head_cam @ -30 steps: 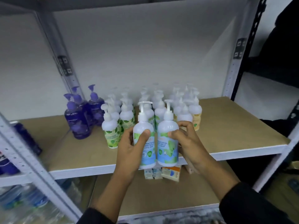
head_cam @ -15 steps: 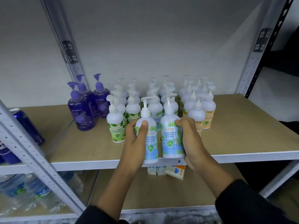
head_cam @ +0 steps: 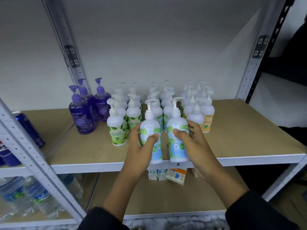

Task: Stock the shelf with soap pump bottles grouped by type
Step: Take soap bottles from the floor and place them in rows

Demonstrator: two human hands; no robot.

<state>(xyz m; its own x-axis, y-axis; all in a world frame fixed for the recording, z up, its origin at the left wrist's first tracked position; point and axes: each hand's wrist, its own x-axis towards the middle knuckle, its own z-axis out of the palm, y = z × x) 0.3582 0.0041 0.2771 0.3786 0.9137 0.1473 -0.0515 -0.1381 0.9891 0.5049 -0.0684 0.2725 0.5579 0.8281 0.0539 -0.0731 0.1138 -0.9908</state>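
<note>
Shelf (head_cam: 240, 130): three purple bottles (head_cam: 83, 117), two mint bottles (head_cam: 177, 121) gripped.

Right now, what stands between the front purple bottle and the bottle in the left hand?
In the head view, one green-labelled white pump bottle stands upright on the shelf there; the rest is bare board.

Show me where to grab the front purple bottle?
Wrap your fingers round the wide body of the front purple bottle, coming from the front. It stands upright with free shelf before it, other purple bottles crowd behind, and its pump is thin.
</note>
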